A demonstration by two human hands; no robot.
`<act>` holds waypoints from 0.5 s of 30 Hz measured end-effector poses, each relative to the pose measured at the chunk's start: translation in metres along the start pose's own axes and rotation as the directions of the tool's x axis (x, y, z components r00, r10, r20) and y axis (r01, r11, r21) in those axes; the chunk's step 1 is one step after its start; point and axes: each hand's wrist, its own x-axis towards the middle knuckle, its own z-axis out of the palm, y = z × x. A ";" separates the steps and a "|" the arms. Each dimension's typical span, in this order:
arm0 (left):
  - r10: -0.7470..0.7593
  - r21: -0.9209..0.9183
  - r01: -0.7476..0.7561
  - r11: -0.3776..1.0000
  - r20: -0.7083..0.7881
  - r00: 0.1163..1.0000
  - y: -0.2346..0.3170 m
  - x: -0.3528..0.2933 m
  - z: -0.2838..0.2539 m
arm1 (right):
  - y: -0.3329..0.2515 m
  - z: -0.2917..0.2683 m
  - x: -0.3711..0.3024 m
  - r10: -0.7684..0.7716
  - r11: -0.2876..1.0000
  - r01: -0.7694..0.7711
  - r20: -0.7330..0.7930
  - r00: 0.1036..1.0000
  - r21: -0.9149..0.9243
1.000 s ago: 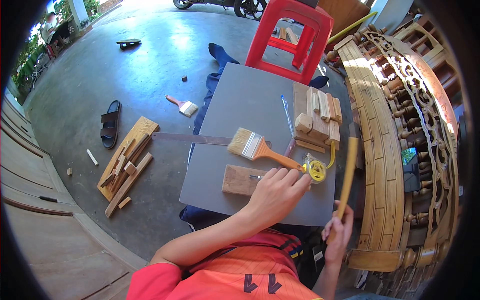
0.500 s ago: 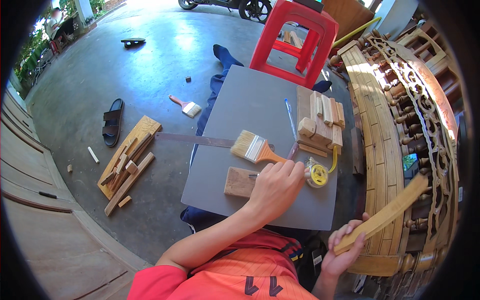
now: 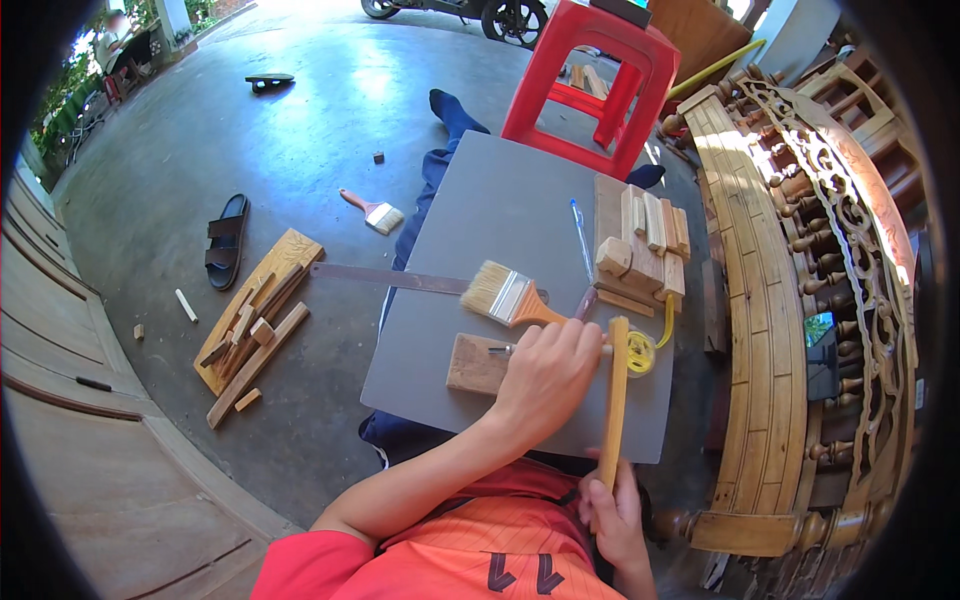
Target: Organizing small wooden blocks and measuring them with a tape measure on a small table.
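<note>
My left hand (image 3: 548, 372) is closed over the board on my lap, around a slim metal-tipped tool (image 3: 501, 350); most of it is hidden, so its kind is unclear. The tip points left, above a brown wooden block (image 3: 474, 368). A wide paintbrush (image 3: 508, 296) lies just beyond my fingers. In my right hand (image 3: 612, 508), low by my body, is the lower end of a wooden strip (image 3: 615, 410). The strip stands near my left knuckles, its upper end partly covering a yellow tape measure (image 3: 641, 354) in a clear case.
The grey board (image 3: 440, 235) also bears a blue pen (image 3: 581, 235), a metal ruler (image 3: 390, 279) overhanging its left edge, and stacked wood pieces (image 3: 640, 245). Beyond stands a red stool (image 3: 650, 90). A wooden bench (image 3: 755, 400) is at right; wood scraps (image 3: 260, 335) and a sandal (image 3: 227, 242) lie left.
My right hand has brought the wooden strip left and inward, from beside the bench to the board's near right edge, turning it more upright. My left hand has barely shifted.
</note>
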 end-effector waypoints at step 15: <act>-0.021 0.063 0.022 0.998 -0.017 1.000 -0.003 -0.002 0.000 | -0.012 0.006 0.016 -0.253 0.821 0.485 -0.570 0.782 0.302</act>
